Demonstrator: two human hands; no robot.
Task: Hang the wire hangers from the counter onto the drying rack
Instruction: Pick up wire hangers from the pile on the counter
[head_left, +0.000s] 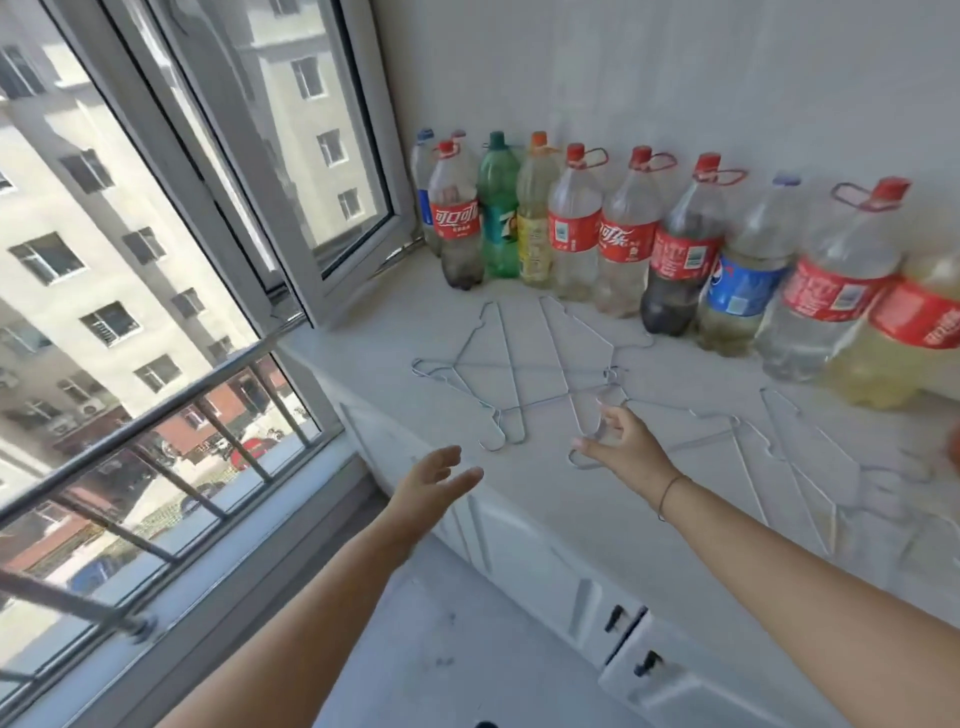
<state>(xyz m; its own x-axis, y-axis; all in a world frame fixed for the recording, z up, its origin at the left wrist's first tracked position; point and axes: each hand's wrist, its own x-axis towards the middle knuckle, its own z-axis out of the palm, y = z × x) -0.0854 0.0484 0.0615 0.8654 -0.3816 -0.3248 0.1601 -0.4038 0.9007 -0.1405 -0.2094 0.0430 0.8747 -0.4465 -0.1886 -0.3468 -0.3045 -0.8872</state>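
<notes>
All wire hangers (519, 367) lay unhung on the tabletop (415, 322). The left hand (441, 480) was spread and empty; the right hand (618, 441), at one o'clock, touched one, grip unclear.

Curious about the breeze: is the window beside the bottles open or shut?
Open: the window sash swings inward over the counter, away from its frame.

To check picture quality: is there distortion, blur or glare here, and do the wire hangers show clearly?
Head view: wide-angle distortion bends the window frame; daylight is even, without strong glare; the wire hangers look faint on the pale counter.
</notes>
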